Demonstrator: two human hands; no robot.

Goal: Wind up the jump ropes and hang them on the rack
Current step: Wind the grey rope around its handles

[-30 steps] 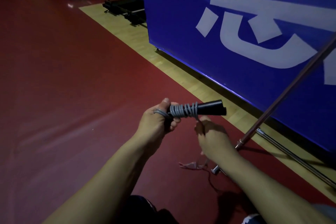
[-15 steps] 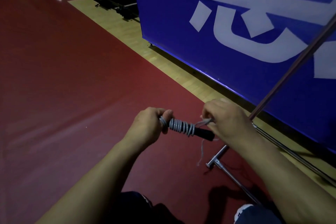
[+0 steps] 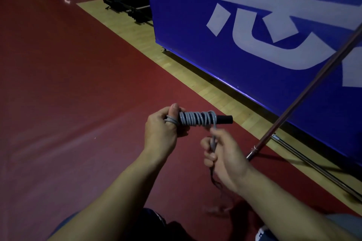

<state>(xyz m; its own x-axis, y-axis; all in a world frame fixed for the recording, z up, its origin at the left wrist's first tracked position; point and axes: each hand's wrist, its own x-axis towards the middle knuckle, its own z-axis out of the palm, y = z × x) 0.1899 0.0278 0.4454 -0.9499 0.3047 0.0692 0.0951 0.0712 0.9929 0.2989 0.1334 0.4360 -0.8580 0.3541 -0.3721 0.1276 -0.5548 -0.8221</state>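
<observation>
In the middle of the frame, a bit below center, the left hand [image 3: 160, 133] grips one end of a black handle [image 3: 225, 119]. Its fingers are curled tight round the handle, and the thumb sticks up on top. The handle lies flat, with its free end pointing to the right. A gray jump rope [image 3: 195, 119] is wound round the handle in many close loops, side by side. One loop of the rope also goes round a finger of the left hand. Just below and to the right, the right hand [image 3: 223, 154] pinches the loose part of the rope. The rope runs down from the last loop into this hand, which is closed round it. Below the right hand a darker bit of rope hangs down toward the floor, but it is blurry there. The two hands are close but do not touch. Under them is a red floor [image 3: 68, 84]. A strip of pale wooden floor [image 3: 137, 31] runs from the upper left down to the lower right. Behind it, in the upper right, stands a big blue board [image 3: 195, 15] with white shapes on it. A thin metal pole [image 3: 305, 92] leans across the right side, and its lower end meets a metal bar [image 3: 313, 164] lying on the floor.
</observation>
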